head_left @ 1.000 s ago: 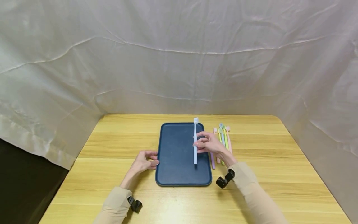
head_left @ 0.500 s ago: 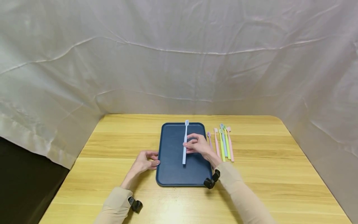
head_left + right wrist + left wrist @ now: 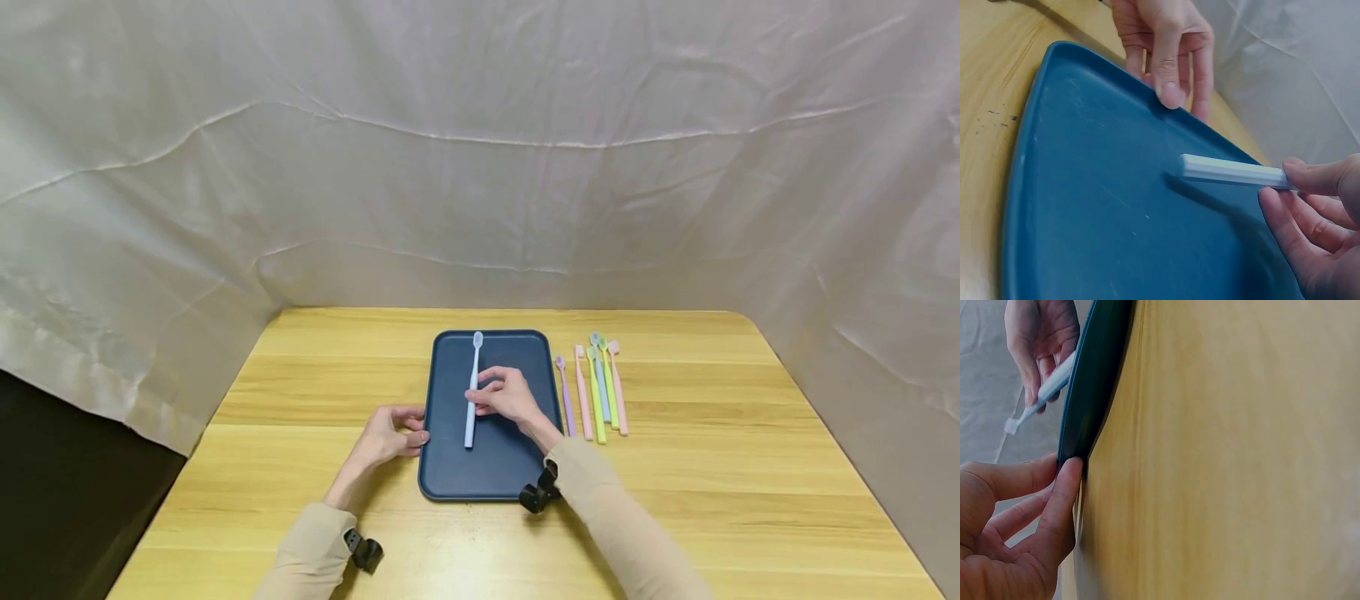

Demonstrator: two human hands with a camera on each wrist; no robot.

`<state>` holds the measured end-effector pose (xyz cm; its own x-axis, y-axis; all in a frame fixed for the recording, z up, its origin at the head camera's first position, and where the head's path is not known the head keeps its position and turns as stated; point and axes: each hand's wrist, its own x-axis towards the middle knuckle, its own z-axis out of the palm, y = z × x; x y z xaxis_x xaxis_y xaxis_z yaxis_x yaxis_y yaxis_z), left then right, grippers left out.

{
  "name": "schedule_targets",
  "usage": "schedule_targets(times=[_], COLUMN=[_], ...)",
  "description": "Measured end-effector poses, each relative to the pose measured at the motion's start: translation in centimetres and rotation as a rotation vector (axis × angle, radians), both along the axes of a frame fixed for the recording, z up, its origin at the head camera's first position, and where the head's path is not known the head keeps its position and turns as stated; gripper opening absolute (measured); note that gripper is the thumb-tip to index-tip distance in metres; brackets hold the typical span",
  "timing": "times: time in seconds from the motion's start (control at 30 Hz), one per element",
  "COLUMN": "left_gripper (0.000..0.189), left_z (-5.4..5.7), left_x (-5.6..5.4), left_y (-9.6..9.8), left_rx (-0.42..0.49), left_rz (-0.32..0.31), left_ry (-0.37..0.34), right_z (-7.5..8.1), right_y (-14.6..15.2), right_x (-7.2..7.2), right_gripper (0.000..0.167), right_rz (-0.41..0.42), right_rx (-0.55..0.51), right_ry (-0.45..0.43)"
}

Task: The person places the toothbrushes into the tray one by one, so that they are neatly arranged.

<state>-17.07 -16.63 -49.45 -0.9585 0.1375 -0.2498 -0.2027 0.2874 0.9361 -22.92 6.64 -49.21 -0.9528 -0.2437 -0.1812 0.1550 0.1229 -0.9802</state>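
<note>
Thumb and fingertips of your left hand [image 3: 386,433] pinch the left edge of the dark blue rectangular tray [image 3: 491,475], around mid-edge. Tray sits on the yellow wood-grain table [image 3: 697,400]. Over the tray's left half: pale blue slim plastic toothbrush [image 3: 470,423], clear of the surface, head toward the far edge. Your right hand [image 3: 510,396] has it pinched partway along the handle, thumb against fingertips. Off the tray's right edge, roughly parallel on the table, heads toward its far edge, you've got: purple toothbrush [image 3: 566,400], pink toothbrush [image 3: 582,396], then close together a yellow-green toothbrush [image 3: 597,398], blue toothbrush [image 3: 602,385], second yellow-green toothbrush [image 3: 610,387], second pink toothbrush [image 3: 619,392].
</note>
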Motion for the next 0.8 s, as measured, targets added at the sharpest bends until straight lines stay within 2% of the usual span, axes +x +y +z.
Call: schedule_targets(times=[0.17, 0.4, 0.67, 0.8], left_gripper=[0.046, 0.045, 0.047, 0.048], left_z=[0.0, 0.1, 0.1, 0.2], left_x=[0.0, 0.1, 0.1, 0.1], left_y=[0.0, -0.1, -0.1, -0.1], left_rx=[-0.012, -0.027, -0.067, -0.081], left_rz=[-0.002, -0.007, -0.032, -0.037], left_ry=[0.004, 0.010, 0.026, 0.030], right_z=[-0.4, -0.4, -0.8, -1.2], right_y=[-0.8, -1.4, -2.0, -2.5], right_x=[0.0, 0.0, 0.1, 0.1], right_gripper=[0.030, 0.029, 0.027, 0.023], right_rz=[0.005, 0.003, -0.033, -0.059], right_rx=[0.024, 0.121, 0.100, 0.130], right_ry=[0.015, 0.068, 0.090, 0.129])
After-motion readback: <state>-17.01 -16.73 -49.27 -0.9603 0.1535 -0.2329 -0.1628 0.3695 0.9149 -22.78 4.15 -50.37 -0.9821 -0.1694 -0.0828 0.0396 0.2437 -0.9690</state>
